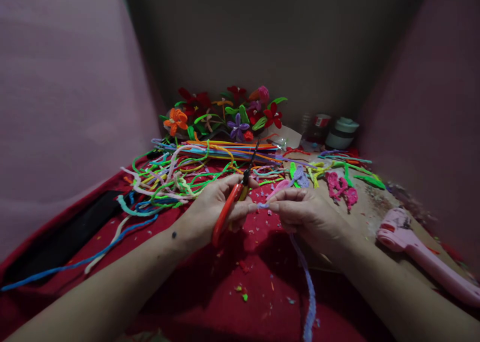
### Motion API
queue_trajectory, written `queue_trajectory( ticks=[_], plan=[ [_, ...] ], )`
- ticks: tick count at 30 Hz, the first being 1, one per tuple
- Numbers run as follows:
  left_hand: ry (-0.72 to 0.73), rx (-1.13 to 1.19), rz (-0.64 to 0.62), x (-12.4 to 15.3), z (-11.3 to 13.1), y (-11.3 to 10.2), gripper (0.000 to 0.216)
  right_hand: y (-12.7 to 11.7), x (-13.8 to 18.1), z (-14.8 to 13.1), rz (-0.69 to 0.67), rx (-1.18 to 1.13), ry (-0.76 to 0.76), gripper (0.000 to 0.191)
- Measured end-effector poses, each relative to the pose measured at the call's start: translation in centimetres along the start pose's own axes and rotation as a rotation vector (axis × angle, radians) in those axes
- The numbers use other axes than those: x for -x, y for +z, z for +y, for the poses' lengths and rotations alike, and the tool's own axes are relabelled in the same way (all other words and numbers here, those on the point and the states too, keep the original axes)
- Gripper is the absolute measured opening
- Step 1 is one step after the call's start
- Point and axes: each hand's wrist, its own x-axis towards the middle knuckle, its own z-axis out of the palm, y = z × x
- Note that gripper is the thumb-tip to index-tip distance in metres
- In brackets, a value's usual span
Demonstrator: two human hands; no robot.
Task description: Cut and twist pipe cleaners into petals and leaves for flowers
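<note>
My left hand is closed around long-nose pliers with orange handles; their dark tip points up and away. Its thumb and finger also pinch one end of a short lavender stretch of pipe cleaner. Close beside it, my right hand pinches the same lavender piece, and a long fuzzy tail hangs below toward the front edge. A pink pipe cleaner piece shows just behind the right fingers; whether they hold it I cannot tell.
Tangled colourful pipe cleaners lie at left and centre. Behind them stand pipe cleaner flowers. On cardboard at right lie a pink crinkled piece and a pink glue gun-like tool. A lidded cup stands behind.
</note>
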Motion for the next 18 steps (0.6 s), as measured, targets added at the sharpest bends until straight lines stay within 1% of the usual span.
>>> queue_trajectory(
  ticks=[5,9,12,15,17,18],
  plan=[
    [0.013,0.023,-0.008,-0.09,-0.01,-0.08,0.036,-0.17,-0.07,-0.33,0.002,-0.053,0.023,0.009],
    [0.029,0.01,0.031,-0.11,-0.08,0.01,0.038,-0.14,0.04,-0.27,-0.04,-0.127,0.07,0.012],
    [0.047,-0.009,0.023,-0.15,-0.18,0.02,0.04,-0.15,0.17,-0.2,-0.071,-0.137,0.102,0.015],
    [0.061,-0.072,-0.031,-0.16,-0.23,-0.16,0.036,-0.2,0.18,-0.22,-0.072,-0.14,0.101,0.016],
    [0.072,-0.166,-0.056,-0.15,-0.13,-0.55,0.031,-0.28,0.03,-0.24,-0.034,-0.093,0.097,0.014],
    [0.098,-0.248,-0.043,-0.15,-0.03,-0.87,0.029,-0.35,-0.08,-0.25,0.003,-0.052,0.087,0.013]
  ],
)
